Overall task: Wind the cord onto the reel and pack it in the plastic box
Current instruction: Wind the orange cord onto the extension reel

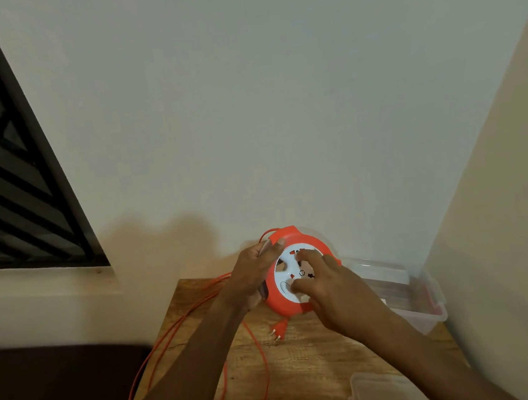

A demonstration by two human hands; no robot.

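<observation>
A: Start with the room. What's there?

B: A pale wall (278, 100) fills most of the view, with a dark barred window (7, 161) at the left. Below it, pushed into the corner, is a wooden table (306, 368).

A: And on the table?

B: At the right a clear plastic box (405, 286) stands open against the wall, and what looks like its lid (384, 395) lies at the near edge. I'd judge both are set aside so the box is ready once the winding is done.

A: Where is the reel?

B: The orange reel (299, 271) is held tilted up over the middle of the table, its white socket face toward the person. A good deal of orange cord (184, 319) trails loose off the table's left edge and across the wood, and the plug (278, 328) lies just below the reel. So winding seems well short of finished.

A: The hands?

B: The left hand (254, 275) grips the reel's left rim, fingers curled round it, with cord running up past them; it seems to steady the housing. The right hand (327, 287) lies over the white face, fingers bent and spread, tips pressing into it, probably to turn the centre. It's blurred, so I can't tell whether it pinches a knob.
</observation>
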